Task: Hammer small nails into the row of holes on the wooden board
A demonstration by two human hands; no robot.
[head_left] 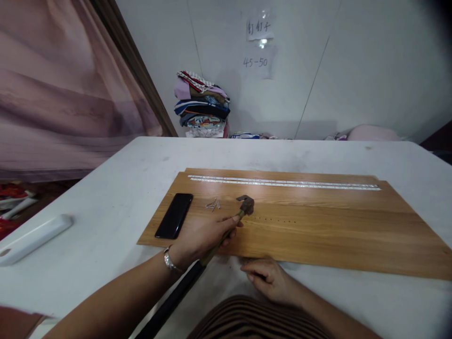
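The table (282, 157) carries a wooden board (335, 212) and white object (37, 239)

Dark-headed claw hammer (197, 270), black-gripped, aslant over a brown wooden board (335, 235), loose nails (212, 205) near its head.

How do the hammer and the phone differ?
The hammer is gripped in the left hand, while the phone lies untouched on the wooden board.
The hammer is a long handle with a dull brown head; the phone is a flat, glossy slab.
The hammer reaches out past the board's near edge, whereas the phone lies wholly on the board.
Both show black: the hammer's lower handle and the phone's face.
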